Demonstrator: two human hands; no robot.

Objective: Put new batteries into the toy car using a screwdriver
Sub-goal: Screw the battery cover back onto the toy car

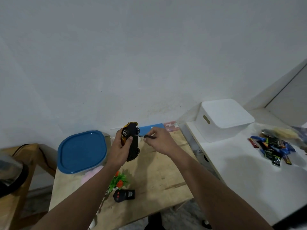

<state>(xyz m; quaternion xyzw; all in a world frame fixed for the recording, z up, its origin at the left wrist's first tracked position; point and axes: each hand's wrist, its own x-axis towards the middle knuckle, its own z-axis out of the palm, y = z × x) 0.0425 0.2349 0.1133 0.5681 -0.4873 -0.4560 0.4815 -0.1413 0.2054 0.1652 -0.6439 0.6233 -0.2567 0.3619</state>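
Note:
My left hand [120, 147] grips a yellow toy car [132, 143] held up above the wooden table [159, 173], its black underside turned toward my right. The car stands on end, with its wheels showing. My right hand [160, 141] holds a small black-handled screwdriver [147, 136] roughly level, and its metal tip touches the car's underside near the upper wheels. No batteries are visible.
A black remote control [124, 195] and a small artificial plant [118, 180] lie near the table's front. A blue-lidded container [82, 151] sits at left. On the white surface at right stand a white lidded box [223, 119] and a pile of small packets [274, 148].

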